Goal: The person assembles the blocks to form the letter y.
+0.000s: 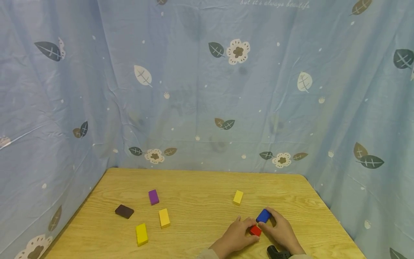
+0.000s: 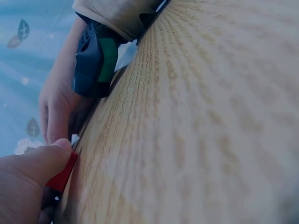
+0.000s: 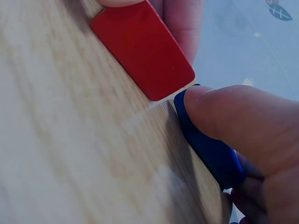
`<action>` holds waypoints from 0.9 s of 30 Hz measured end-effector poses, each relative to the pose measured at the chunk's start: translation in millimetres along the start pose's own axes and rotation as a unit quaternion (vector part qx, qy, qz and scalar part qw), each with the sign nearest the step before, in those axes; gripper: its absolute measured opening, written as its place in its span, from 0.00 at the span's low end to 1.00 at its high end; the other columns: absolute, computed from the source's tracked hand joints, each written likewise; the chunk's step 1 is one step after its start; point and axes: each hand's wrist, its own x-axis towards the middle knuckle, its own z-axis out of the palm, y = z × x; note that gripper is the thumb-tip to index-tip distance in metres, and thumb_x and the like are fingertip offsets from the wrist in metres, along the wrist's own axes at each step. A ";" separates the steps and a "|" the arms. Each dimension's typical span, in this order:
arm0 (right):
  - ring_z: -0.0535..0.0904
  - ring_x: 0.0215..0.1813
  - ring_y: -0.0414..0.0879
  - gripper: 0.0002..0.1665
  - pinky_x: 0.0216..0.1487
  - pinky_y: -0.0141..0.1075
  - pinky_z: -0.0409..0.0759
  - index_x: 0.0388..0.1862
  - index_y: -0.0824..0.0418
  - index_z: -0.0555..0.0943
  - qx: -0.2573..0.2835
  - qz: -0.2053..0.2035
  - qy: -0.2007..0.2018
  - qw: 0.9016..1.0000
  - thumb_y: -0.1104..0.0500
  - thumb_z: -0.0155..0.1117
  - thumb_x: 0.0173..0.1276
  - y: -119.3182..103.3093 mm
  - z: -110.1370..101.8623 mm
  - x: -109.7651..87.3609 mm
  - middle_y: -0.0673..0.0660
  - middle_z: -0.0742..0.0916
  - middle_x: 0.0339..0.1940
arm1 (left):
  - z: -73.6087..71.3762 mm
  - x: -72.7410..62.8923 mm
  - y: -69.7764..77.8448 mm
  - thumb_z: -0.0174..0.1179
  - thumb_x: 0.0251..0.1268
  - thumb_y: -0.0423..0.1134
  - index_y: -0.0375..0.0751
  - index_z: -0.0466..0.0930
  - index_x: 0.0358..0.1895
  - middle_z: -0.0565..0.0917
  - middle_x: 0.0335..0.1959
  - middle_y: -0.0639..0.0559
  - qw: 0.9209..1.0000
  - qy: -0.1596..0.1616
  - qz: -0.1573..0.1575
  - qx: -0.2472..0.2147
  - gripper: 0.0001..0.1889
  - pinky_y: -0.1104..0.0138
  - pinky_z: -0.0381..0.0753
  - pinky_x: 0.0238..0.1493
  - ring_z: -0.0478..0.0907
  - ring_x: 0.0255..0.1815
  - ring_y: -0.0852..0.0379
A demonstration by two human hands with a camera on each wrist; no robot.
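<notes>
Between the thumb and fingers of my left hand (image 1: pixel 237 233) is a red block (image 1: pixel 255 230), low over the table at the front right. My right hand (image 1: pixel 280 230) pinches a blue block (image 1: pixel 263 216) just beyond the red one. In the right wrist view the broad face of the red block (image 3: pixel 145 53) shows, its corner close beside the end of the blue block (image 3: pixel 208 144). The left thumb (image 2: pixel 51 158) presses on the red block (image 2: pixel 63 175) in the left wrist view, where the blue block is hidden.
A pale yellow block (image 1: pixel 238 197) lies behind the hands. On the left are a purple block (image 1: pixel 153 197), a dark brown block (image 1: pixel 124 211), a yellow-orange block (image 1: pixel 164 218) and a bright yellow block (image 1: pixel 141 234). A blue patterned curtain (image 1: pixel 194 90) surrounds the wooden table (image 1: pixel 194 183).
</notes>
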 end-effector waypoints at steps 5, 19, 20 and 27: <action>0.75 0.58 0.66 0.45 0.56 0.58 0.75 0.66 0.65 0.69 -0.002 0.001 0.005 1.000 0.39 0.68 0.57 -0.5 0.8 -0.3 0.71 0.76 0.61 | -0.6 -0.8 0.5 0.60 0.62 0.54 0.52 0.75 0.60 0.76 0.61 0.59 1.000 -0.002 0.002 0.002 0.24 0.54 0.67 0.69 0.71 0.64 0.59; 0.71 0.62 0.69 0.46 0.59 0.60 0.72 0.66 0.66 0.69 0.005 0.011 0.018 1.000 0.40 0.68 0.57 1.3 2.2 -0.4 0.72 0.74 0.63 | 2.7 -1.8 -0.9 0.60 0.63 0.53 0.50 0.74 0.61 0.77 0.61 0.59 0.999 0.013 0.019 0.023 0.25 0.54 0.67 0.68 0.73 0.63 0.59; 0.70 0.63 0.69 0.46 0.59 0.60 0.71 0.66 0.66 0.68 0.005 0.011 0.018 1.000 0.40 0.68 0.57 1.6 2.3 -0.4 0.72 0.74 0.63 | 2.8 -1.9 -0.9 0.60 0.63 0.53 0.50 0.74 0.61 0.77 0.61 0.59 0.999 0.013 0.020 0.025 0.25 0.55 0.67 0.68 0.74 0.62 0.59; 0.69 0.64 0.69 0.46 0.62 0.61 0.69 0.67 0.67 0.68 0.015 0.013 0.025 0.999 0.41 0.69 0.57 4.1 3.2 -0.8 0.72 0.74 0.64 | 2.2 -2.4 -2.1 0.61 0.62 0.52 0.50 0.75 0.61 0.78 0.59 0.59 0.999 0.023 0.016 0.033 0.25 0.57 0.68 0.68 0.76 0.59 0.60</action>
